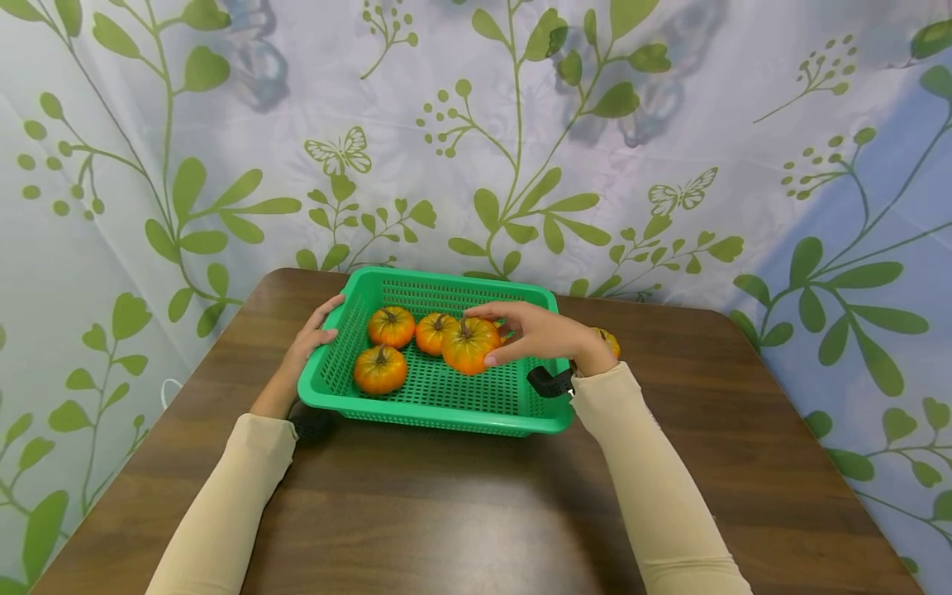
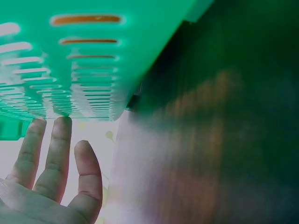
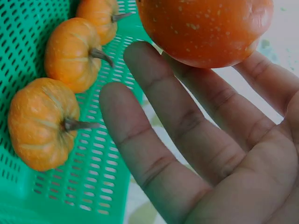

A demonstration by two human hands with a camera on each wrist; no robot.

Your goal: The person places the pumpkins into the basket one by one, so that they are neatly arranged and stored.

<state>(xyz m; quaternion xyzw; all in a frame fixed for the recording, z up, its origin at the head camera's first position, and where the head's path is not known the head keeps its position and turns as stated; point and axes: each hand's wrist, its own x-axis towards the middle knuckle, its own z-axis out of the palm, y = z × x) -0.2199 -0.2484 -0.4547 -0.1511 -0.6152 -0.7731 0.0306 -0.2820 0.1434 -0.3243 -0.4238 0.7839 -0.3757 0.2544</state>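
My right hand [image 1: 531, 330] holds a small orange pumpkin [image 1: 468, 347] by its sides above the green basket [image 1: 446, 419]. In the right wrist view, this pumpkin [image 3: 205, 32] touches some of the fingers, while the nearer fingers [image 3: 126, 112] stand apart from it. Inside the basket sit a rear-left pumpkin [image 1: 391, 326], a front-left pumpkin [image 1: 381, 369] and a middle pumpkin [image 1: 435, 334], partly hidden by the held one. At the basket's left rim rests my left hand [image 1: 301, 351]. Its fingers [image 2: 58, 154] look straight, with fingertips at the perforated outer wall [image 2: 93, 70].
Another pumpkin [image 1: 610, 340] lies on the brown wooden table [image 1: 416, 504] right of the basket, mostly hidden behind my right wrist. A leaf-patterned cloth [image 1: 476, 165] hangs behind the table. A dark wrist device [image 1: 550, 382] overlaps the basket's right side.
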